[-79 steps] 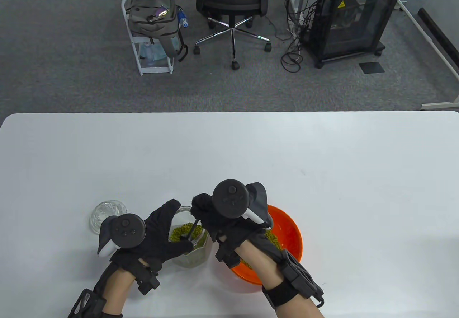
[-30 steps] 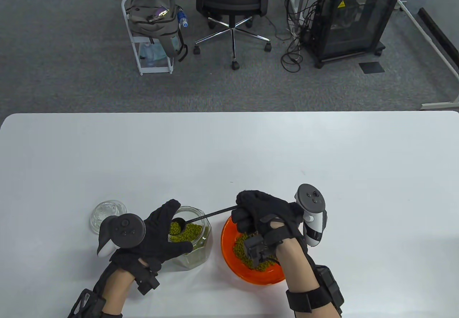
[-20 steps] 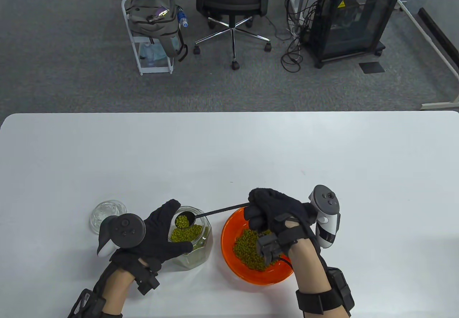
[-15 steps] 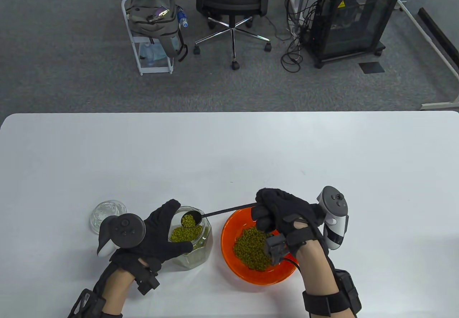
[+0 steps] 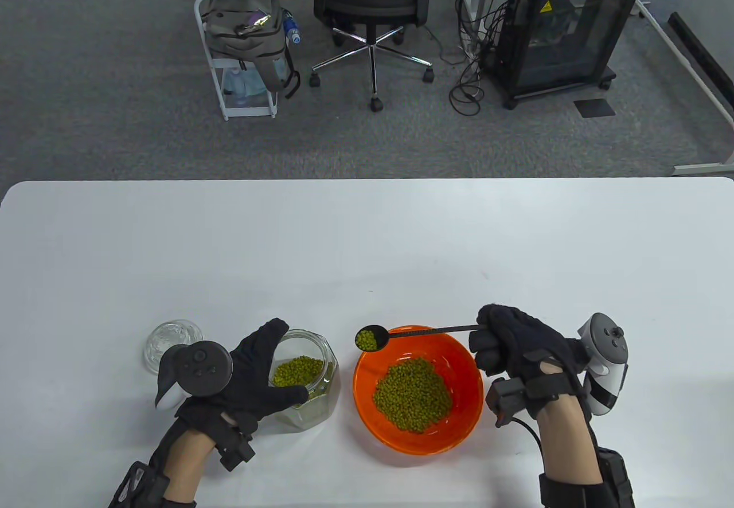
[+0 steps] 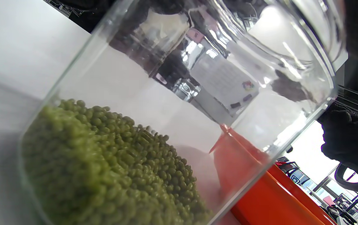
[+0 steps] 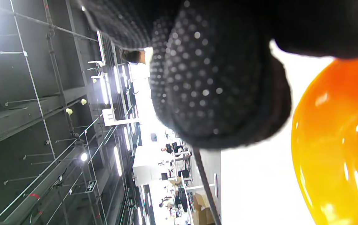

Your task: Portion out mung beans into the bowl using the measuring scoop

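Observation:
A clear glass jar part-full of green mung beans stands on the white table; my left hand grips its left side. In the left wrist view the jar and its beans fill the frame. Right of it sits an orange bowl with a heap of beans. My right hand grips the handle of a black measuring scoop. Its cup holds beans and hovers over the bowl's far-left rim. The right wrist view shows my curled fingers, the handle and the bowl.
The jar's glass lid lies on the table left of my left hand. One stray bean lies beyond the bowl. Behind the table are an office chair, a white cart with a bag and a black cabinet.
My right hand lifted the scoop full of beans out of the jar and carried it right to the bowl's rim. My left hand stayed on the jar.

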`<state>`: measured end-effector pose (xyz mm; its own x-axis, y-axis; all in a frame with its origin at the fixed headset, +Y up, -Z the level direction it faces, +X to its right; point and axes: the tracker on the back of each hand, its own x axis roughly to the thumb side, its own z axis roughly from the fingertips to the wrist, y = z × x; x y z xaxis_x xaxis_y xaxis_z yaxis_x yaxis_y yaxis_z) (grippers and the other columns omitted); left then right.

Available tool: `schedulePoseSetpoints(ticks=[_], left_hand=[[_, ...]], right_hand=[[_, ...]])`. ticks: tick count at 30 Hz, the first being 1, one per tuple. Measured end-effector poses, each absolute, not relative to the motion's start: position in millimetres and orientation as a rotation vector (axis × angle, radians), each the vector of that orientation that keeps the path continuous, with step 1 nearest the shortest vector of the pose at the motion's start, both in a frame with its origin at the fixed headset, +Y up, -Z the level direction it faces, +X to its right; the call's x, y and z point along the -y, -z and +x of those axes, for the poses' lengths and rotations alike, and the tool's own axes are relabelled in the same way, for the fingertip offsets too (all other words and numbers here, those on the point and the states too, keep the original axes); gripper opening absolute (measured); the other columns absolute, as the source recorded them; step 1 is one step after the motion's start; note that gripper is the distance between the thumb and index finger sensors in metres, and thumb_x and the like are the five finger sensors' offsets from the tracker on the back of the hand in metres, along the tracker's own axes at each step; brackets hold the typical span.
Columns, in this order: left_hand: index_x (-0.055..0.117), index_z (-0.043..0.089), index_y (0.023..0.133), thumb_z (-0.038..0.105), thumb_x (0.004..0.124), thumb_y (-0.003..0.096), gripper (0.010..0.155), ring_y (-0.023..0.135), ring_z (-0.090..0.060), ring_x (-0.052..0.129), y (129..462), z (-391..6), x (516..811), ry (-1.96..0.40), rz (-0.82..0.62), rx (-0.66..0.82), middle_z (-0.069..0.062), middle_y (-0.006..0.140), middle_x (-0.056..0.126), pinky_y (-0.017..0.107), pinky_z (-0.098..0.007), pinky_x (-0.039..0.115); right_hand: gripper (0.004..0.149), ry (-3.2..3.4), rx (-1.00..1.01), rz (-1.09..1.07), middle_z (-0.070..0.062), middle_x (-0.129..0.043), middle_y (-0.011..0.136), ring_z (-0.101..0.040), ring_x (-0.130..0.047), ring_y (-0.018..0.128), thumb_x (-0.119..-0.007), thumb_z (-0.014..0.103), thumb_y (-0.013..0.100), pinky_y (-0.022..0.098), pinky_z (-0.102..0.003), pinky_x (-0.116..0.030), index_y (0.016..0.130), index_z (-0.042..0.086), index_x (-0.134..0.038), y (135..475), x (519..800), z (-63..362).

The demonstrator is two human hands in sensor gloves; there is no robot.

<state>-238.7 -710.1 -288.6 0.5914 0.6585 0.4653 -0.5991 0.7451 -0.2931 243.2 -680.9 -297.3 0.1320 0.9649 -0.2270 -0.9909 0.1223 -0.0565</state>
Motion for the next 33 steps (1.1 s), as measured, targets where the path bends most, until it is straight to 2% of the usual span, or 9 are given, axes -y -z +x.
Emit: schedulePoseSetpoints(ticks=[16, 26, 33], left_hand=[[0.024, 0.004, 0.111, 0.085, 0.079, 0.0423, 0.119, 0.104, -0.060, 0.055, 288.8, -238.8, 710.4, -0.735, -0.109, 0.585, -0.029, 0.116, 0.038, 0.072, -0.076, 0.049], [0.024, 0.004, 0.111, 0.085, 0.079, 0.0426, 0.119, 0.104, -0.060, 0.055, 289.0, -238.9, 710.2, -0.733, -0.111, 0.585, -0.029, 0.116, 0.038, 0.072, -0.076, 0.049], [0.024, 0.004, 0.111, 0.085, 0.079, 0.0425, 0.119, 0.104, -0.060, 0.055, 289.1, -238.9, 710.2, -0.731, -0.111, 0.586, -0.029, 0.116, 0.038, 0.072, -0.076, 0.049]], right_hand=[[0.044, -1.533, -0.048, -0.283, -0.011, -0.112, 0.043, -0.019, -0.112, 0.018, -0.082, 0.034, 0.049, 0.018, -0.035, -0.094, 0.079, 0.003, -0.089, 290.6, 699.6, 292.5], [0.044, -1.696, 0.004, -0.278, -0.011, -0.112, 0.042, -0.020, -0.111, 0.017, -0.083, 0.033, 0.048, 0.018, -0.035, -0.093, 0.079, 0.003, -0.090, 280.0, 686.7, 298.3], [0.044, -1.756, -0.136, -0.196, -0.012, -0.112, 0.042, -0.021, -0.111, 0.017, -0.083, 0.033, 0.048, 0.018, -0.036, -0.093, 0.079, 0.003, -0.090, 278.2, 688.5, 295.7]])
